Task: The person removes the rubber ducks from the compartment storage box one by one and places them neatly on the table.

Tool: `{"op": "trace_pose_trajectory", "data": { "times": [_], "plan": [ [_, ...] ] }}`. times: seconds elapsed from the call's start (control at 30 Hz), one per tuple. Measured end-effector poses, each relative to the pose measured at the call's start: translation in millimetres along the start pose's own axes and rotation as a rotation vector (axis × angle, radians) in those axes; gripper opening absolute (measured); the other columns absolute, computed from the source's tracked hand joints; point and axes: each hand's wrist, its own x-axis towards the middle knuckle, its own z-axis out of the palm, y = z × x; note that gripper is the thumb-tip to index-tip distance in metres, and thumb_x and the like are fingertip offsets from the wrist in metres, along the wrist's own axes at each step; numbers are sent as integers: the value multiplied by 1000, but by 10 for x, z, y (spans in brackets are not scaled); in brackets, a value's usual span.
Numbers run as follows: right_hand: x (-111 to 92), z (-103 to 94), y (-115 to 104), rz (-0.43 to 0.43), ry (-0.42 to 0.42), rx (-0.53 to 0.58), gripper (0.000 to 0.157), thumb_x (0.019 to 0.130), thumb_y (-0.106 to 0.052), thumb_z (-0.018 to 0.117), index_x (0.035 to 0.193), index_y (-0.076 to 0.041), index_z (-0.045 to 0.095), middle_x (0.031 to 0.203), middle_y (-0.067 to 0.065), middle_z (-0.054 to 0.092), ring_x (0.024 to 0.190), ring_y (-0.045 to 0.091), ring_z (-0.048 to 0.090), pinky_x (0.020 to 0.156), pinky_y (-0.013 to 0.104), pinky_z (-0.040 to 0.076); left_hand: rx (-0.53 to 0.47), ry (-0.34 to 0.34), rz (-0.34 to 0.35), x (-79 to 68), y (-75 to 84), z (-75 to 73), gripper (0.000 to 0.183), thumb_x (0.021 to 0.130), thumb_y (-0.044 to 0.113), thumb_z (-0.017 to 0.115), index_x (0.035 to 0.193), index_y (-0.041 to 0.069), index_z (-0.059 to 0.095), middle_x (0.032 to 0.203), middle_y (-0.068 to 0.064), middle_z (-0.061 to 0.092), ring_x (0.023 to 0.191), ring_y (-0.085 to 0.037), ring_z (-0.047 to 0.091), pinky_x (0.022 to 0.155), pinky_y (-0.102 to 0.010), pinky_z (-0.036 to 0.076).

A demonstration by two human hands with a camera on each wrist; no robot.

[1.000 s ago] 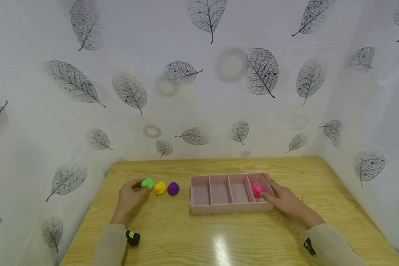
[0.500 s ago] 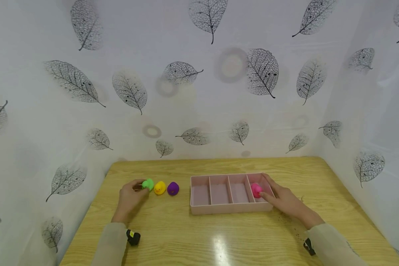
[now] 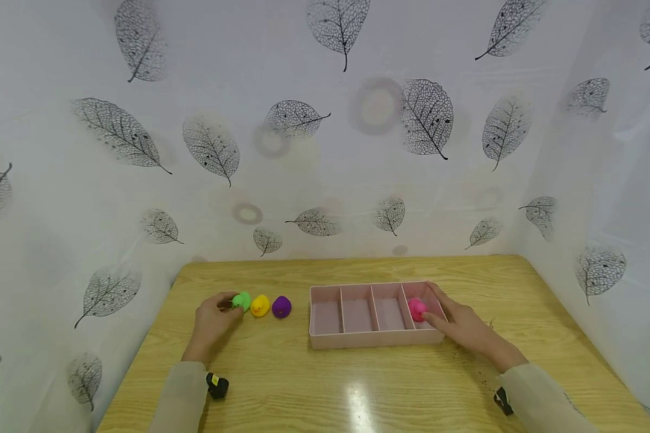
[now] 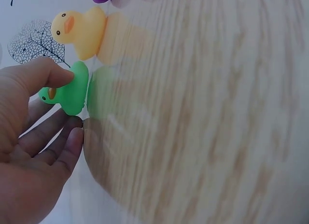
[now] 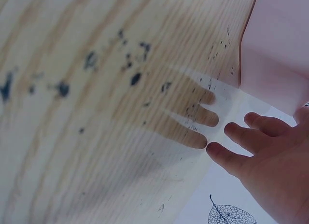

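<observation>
My left hand [image 3: 212, 322] pinches a green rubber duck [image 3: 242, 301] at the left of the table. In the left wrist view the thumb presses one side of this green duck [image 4: 73, 91], low over the tabletop. A yellow rubber duck [image 3: 260, 306] sits just right of it, then a purple one [image 3: 281, 307]. At the right end of a pink divided tray [image 3: 376, 341], my right hand [image 3: 468, 328] grips the end wall, thumb reaching over the rim. That thumb lies close beside a pink rubber duck [image 3: 416, 310] in the rightmost compartment.
The wooden table [image 3: 281, 385] has its far edge against a leaf-patterned curtain [image 3: 325, 180], which also hangs along both sides. Dark specks [image 5: 135, 79] mark the surface near the right hand. A black wrist camera [image 3: 217, 386] sits at the left cuff.
My left hand has shifted very slightly right with the green duck, bringing it closer to the yellow one. The right hand, tray and other ducks stay put.
</observation>
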Motion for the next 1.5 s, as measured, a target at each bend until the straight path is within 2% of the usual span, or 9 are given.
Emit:
{"op": "trace_pose_trajectory", "data": {
  "times": [0.27,0.5,0.73,0.93,1.07,1.23,1.37,1.5],
  "plan": [
    [13,-10,-10,-4,-1,3,83,106,-50,54,170,-16,14,161,33,39,130,60,57,106,73,47,-11,-17,-3,5,0,-14,43,100,22,70,141,10,65,134,-16,67,118,-29,63,100,-42,54],
    [13,-16,-36,-7,-1,4,82,106,-49,55,170,-15,15,161,34,39,129,60,57,106,73,46,6,-19,-2,31,-1,-20,44,99,19,70,141,7,64,135,-20,67,121,-33,64,104,-48,54],
    [11,-15,-49,-2,-4,-2,83,106,-50,55,170,-14,16,161,34,39,130,60,56,107,73,46,12,-16,-18,19,-9,-15,47,99,18,70,144,8,63,137,-18,66,121,-32,62,104,-45,53],
    [3,-3,-33,1,-3,0,83,106,-50,55,170,-14,16,161,34,39,130,60,56,107,73,46,24,-39,3,16,-1,-27,52,99,20,71,148,7,58,143,-22,62,128,-38,60,109,-53,53],
    [-13,0,-29,15,-12,8,84,106,-51,55,171,-16,14,162,33,37,131,61,55,107,73,46,59,-30,50,31,42,-47,53,101,22,70,150,6,57,150,-25,56,136,-43,56,109,-58,52],
    [-11,-10,-29,13,-4,11,82,106,-51,55,170,-16,16,162,33,38,130,60,56,107,73,46,62,59,129,61,180,-51,49,102,23,68,148,7,59,154,-23,54,141,-43,49,113,-61,46],
    [-12,-13,-25,10,-6,15,82,107,-50,55,170,-17,15,162,33,38,130,60,56,106,73,46,29,123,201,66,334,-12,46,100,19,71,144,7,62,150,-22,59,139,-42,51,113,-61,44],
    [-14,-14,-24,8,-9,23,82,107,-50,55,171,-18,14,162,33,37,131,60,55,106,73,46,14,141,305,53,500,52,46,97,15,74,140,3,64,145,-22,63,135,-43,56,108,-62,47]
  ]
}}
